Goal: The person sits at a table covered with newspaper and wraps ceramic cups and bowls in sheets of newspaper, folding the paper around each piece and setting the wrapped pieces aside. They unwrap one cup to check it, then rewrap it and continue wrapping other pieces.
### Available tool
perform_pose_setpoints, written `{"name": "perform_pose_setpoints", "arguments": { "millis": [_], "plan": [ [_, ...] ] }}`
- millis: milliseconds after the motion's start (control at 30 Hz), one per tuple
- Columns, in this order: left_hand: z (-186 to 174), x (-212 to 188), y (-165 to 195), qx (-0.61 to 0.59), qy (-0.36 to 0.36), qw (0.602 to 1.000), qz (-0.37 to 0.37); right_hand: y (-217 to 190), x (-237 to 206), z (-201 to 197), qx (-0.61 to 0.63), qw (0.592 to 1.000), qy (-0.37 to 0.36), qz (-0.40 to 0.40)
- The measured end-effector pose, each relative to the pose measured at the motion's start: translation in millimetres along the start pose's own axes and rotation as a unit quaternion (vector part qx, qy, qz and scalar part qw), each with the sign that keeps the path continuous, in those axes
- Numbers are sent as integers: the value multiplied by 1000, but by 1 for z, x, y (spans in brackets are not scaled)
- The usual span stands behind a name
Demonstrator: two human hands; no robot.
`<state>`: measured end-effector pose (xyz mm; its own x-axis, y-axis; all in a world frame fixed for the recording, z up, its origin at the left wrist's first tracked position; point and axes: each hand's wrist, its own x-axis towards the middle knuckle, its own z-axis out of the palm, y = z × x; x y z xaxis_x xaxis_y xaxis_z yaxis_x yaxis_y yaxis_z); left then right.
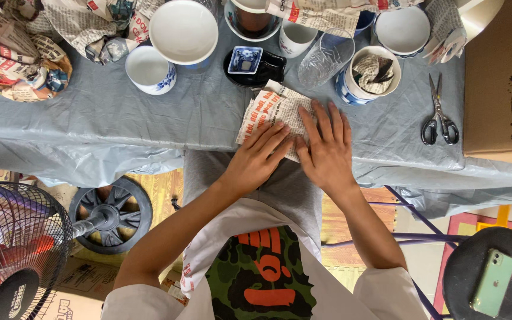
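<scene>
Both hands lie flat on a folded piece of newspaper (274, 115) at the near edge of the desk (120, 118), which is covered by a pale blue-grey plastic sheet. The left hand (256, 160) rests palm down on the paper's near left part, fingers stretched out and close together, gripping nothing. The right hand (326, 148) presses on the paper's right part, fingers spread and pointing away from the person, also gripping nothing. The two hands sit just beside each other, thumbs nearly touching. Whether something is wrapped inside the paper cannot be told.

Just beyond the newspaper stands a black dish (256, 68) carrying a small blue-and-white square dish (245, 59). To its right a clear drinking glass (326, 58) lies on its side, and beside that stands a blue-striped white cup (357, 89) stuffed with crumpled paper. Further left are a white cup with blue flowers (149, 70) and a large white bowl (183, 31). Another white bowl (402, 29) stands at the far right, near a white mug (296, 37). A pair of scissors (438, 115) with black handles lies shut on the sheet, well apart from the hands to the right, next to a cardboard box (502, 77). Crumpled newspaper (25, 53) piles up at the far left of the desk.

Below the desk stands a black fan (13, 243) on the left, and on the right a green phone (493, 281) lies on a round black stool (475, 261).
</scene>
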<state>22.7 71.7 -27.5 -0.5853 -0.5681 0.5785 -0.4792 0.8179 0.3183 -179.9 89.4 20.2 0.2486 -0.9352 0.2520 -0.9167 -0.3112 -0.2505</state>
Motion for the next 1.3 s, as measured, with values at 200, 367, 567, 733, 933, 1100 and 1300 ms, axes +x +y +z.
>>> {"name": "perform_pose_setpoints", "arguments": {
  "millis": [200,367,567,733,933,1100,1300],
  "plan": [
    [3,-11,-16,-96,0,995,19,7,-16,-4,-4,1000,8,-12],
    [-22,-38,-26,-43,14,999,14,22,-26,9,38,985,36,-163],
    [-46,-52,-39,-175,33,984,-23,31,-34,24,48,961,23,-271],
    [-56,-47,-40,-190,63,976,-86,23,-23,29,177,960,21,-215],
    [-41,-30,-25,-132,150,950,-241,1,2,29,302,949,72,54],
    [-35,-16,-29,-92,141,939,-300,-9,25,23,246,958,57,136],
    [-42,-13,-31,-35,111,961,-252,-19,32,15,113,984,133,32]
  ]
}}
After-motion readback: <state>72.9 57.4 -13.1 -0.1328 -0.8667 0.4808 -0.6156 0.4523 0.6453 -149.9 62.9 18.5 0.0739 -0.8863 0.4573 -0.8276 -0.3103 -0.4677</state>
